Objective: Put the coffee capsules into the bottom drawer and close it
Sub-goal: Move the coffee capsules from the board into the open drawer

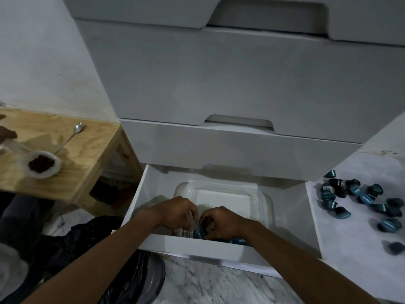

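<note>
The white bottom drawer (219,251) is pulled open. Inside it lies a clear plastic container (263,200). Both my hands are down in the drawer at the container's near edge. My left hand (177,212) has its fingers curled around something clear. My right hand (221,222) is curled over blue coffee capsules (199,233) lying at the near side of the drawer. What each hand grips is partly hidden. Several more blue capsules (355,194) are scattered on the marble floor to the right of the drawer.
Closed white drawers (219,84) rise above the open one. A low wooden table (83,154) at the left bears a cup of coffee grounds (42,164) and a spoon (74,132). Another person's hand (6,133) is at the far left. Dark cloth (72,242) lies on the floor.
</note>
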